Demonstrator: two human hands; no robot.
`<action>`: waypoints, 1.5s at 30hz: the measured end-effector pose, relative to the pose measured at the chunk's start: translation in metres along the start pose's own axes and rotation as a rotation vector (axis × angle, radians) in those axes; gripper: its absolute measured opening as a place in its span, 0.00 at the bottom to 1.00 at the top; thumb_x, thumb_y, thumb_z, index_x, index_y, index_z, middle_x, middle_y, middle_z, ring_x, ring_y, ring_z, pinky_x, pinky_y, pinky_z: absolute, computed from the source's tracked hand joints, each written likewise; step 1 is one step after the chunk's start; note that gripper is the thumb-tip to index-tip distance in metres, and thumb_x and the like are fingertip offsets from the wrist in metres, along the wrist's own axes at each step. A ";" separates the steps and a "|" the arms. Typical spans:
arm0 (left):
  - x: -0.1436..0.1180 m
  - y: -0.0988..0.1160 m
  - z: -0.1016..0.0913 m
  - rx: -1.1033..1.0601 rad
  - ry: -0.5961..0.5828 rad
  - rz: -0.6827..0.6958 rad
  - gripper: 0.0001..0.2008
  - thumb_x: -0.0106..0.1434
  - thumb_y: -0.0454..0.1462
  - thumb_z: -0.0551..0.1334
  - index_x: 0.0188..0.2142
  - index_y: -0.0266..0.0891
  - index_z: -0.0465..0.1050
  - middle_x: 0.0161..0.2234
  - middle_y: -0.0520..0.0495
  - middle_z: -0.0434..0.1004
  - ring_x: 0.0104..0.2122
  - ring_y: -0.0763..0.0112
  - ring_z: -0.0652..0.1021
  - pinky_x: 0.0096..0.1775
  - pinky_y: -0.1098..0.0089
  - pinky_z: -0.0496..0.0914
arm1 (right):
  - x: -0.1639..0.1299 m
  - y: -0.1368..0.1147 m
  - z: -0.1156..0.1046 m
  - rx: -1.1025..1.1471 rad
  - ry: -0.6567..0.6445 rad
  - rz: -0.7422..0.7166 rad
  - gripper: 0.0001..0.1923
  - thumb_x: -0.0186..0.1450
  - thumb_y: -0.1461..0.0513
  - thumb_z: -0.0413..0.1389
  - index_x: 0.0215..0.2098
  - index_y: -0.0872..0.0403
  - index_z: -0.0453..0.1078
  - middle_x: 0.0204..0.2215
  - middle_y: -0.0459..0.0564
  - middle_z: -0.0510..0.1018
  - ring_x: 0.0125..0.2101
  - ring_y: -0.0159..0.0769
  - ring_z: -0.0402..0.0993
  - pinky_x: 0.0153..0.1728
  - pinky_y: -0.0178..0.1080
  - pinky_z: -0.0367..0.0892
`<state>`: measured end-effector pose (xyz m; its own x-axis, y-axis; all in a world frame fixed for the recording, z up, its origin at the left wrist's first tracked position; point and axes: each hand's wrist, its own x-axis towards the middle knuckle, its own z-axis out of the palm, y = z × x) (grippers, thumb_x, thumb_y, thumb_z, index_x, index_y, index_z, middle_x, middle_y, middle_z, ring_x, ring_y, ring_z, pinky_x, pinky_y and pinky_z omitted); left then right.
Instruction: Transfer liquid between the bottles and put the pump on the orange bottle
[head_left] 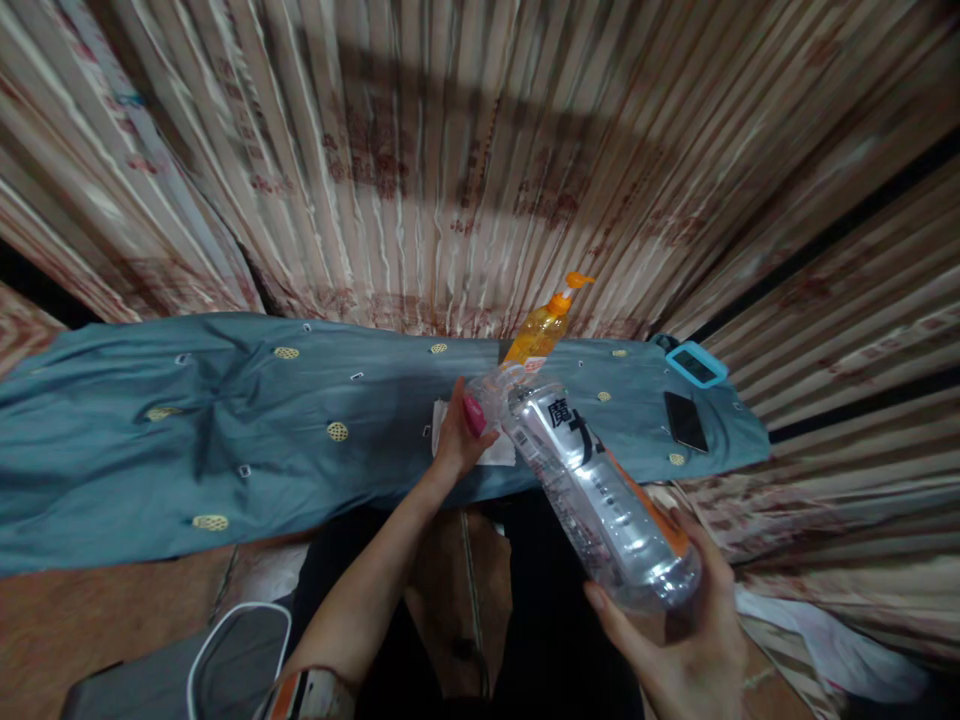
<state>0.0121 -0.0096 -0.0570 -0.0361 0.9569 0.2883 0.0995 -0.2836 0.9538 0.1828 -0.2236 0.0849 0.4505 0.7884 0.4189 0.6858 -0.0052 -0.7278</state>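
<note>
In the head view, my right hand [694, 630] is wrapped round the base of a large clear plastic bottle [600, 490] with a silver and orange label. The bottle is tilted, its far end up and to the left. My left hand [461, 435] is closed on a clear plastic piece with a pink part [474, 412], which looks like a bottle top with its cap. This piece is beside the bottle's far end; whether they touch or join, I cannot tell. A white tissue or cloth [499, 452] lies under my left hand. Just behind stands an orange pump bottle [541, 328].
A blue-green patterned cloth [390, 400] covers the long, narrow surface before me. To the right are a dark phone [685, 421] and a light-blue framed device [696, 365]. Pleated curtains [420, 180] hang behind and at the right. A white cable loop [238, 610] shows lower left.
</note>
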 end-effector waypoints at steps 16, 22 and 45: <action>0.000 0.005 -0.003 0.034 0.000 -0.022 0.56 0.45 0.38 0.75 0.68 0.43 0.47 0.66 0.35 0.60 0.64 0.47 0.66 0.65 0.47 0.61 | 0.000 0.003 -0.001 -0.001 -0.006 -0.017 0.52 0.49 0.47 0.69 0.66 0.51 0.57 0.61 0.61 0.67 0.58 0.56 0.67 0.51 0.53 0.70; 0.000 0.002 -0.001 0.006 -0.004 -0.025 0.56 0.46 0.38 0.75 0.68 0.43 0.46 0.65 0.35 0.62 0.63 0.47 0.67 0.65 0.46 0.61 | 0.001 0.010 -0.003 -0.067 -0.016 -0.079 0.52 0.49 0.46 0.69 0.66 0.51 0.57 0.59 0.61 0.69 0.56 0.57 0.69 0.50 0.54 0.70; 0.000 0.001 0.000 -0.007 0.005 -0.032 0.56 0.45 0.38 0.75 0.68 0.43 0.47 0.65 0.35 0.62 0.63 0.47 0.67 0.65 0.46 0.60 | 0.005 0.014 -0.006 -0.110 -0.028 -0.165 0.49 0.51 0.48 0.69 0.66 0.50 0.56 0.57 0.59 0.69 0.51 0.52 0.72 0.46 0.48 0.71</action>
<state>0.0122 -0.0096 -0.0565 -0.0438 0.9652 0.2577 0.0909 -0.2530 0.9632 0.1978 -0.2235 0.0797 0.3123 0.8007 0.5112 0.8080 0.0591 -0.5862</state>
